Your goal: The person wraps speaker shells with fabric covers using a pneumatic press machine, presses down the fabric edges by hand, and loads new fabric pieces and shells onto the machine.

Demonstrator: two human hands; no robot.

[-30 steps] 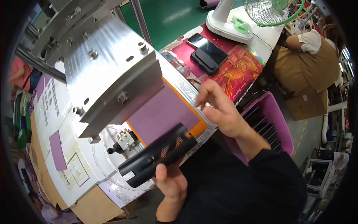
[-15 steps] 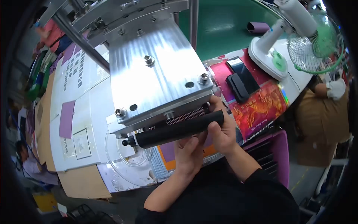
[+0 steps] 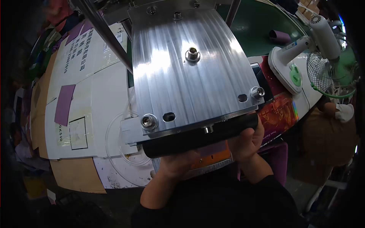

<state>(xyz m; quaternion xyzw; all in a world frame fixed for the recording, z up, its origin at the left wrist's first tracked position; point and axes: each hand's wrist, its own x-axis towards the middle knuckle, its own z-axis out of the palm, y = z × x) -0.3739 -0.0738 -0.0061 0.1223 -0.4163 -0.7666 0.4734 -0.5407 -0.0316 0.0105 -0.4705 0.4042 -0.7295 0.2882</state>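
A black cylindrical part lies crosswise beneath the front edge of a metal press plate, which hides its upper side. My left hand supports the part from below, left of its middle, with the fingers partly hidden. Around the part's right end, my right hand is closed, its thumb on the near side. Below the part, between my hands, shows an orange base with a bit of purple sheet.
A white fan stands at the right behind a red printed box. White board with a purple piece and clear tubing lie left. A pink bin is at lower right. A co-worker's sleeve shows far right.
Both hands have carried the black part in under the press plate, turning it nearly level. The patterned area seen on it earlier is now hidden. The view has shifted toward the plate.
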